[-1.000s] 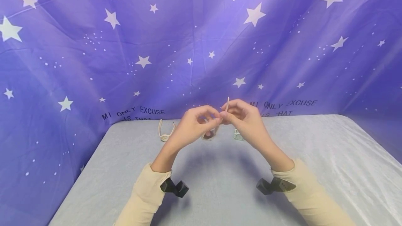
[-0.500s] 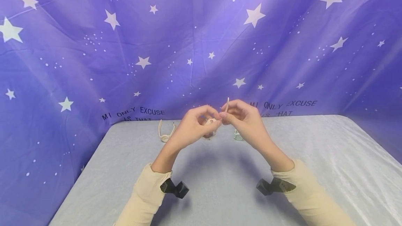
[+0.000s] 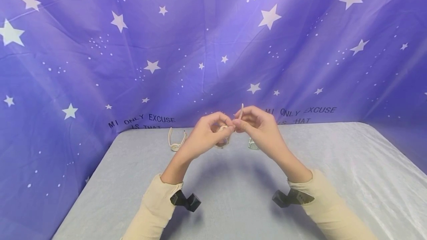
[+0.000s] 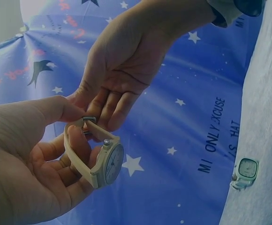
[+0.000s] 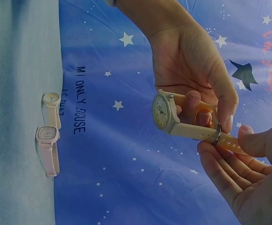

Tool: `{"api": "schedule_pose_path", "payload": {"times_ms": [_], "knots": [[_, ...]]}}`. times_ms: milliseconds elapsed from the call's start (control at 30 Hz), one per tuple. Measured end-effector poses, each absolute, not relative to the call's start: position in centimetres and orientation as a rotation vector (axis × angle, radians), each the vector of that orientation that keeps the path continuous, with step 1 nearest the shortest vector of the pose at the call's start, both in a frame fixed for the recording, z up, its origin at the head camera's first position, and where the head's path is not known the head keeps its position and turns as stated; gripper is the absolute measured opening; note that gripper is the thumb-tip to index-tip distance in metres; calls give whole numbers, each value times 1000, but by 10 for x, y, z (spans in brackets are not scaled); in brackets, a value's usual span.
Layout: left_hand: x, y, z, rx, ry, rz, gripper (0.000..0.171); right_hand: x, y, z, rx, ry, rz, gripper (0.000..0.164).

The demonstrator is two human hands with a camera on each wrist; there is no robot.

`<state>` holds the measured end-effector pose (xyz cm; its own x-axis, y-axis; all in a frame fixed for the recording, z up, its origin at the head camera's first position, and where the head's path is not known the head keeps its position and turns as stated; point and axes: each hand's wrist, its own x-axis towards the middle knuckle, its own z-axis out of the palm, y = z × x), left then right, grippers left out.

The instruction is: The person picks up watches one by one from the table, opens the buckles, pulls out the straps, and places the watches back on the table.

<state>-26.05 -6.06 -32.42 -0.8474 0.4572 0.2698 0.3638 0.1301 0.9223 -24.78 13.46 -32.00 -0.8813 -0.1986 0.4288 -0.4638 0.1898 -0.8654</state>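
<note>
Above the table, both hands hold one cream wristwatch [image 4: 111,164] with a round dial. Its strap is looped through a metal buckle [image 5: 218,134]. My left hand [image 3: 206,132] pinches the strap by the buckle with thumb and fingers, as both wrist views show. In the right wrist view, my right hand [image 5: 262,176] pinches the strap's free end [image 5: 230,144] between thumb and fingers, just past the buckle. From the head view, the strap tip [image 3: 241,111] sticks up over the right fingers, while the left hand covers much of the watch.
Behind the hands, a round cream watch [image 3: 175,146] stands at the left on the grey cloth-covered table [image 3: 233,203]. A green square-dial watch [image 4: 247,168] is at the right. The right wrist view also shows a pink square-faced watch [image 5: 47,133]. A purple star-printed curtain [image 3: 213,47] hangs behind.
The held watch has turned slightly between the left fingers, bringing a pale part of it into the head view. Both hands stay in nearly the same place.
</note>
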Motion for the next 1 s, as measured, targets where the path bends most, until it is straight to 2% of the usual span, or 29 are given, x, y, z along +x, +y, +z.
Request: {"api": "schedule_pose_path", "payload": {"times_ms": [1000], "knots": [[-259,-61,-321,767,2264,1910,7,-249,135,-320,656,-2212,1773,17]]}}
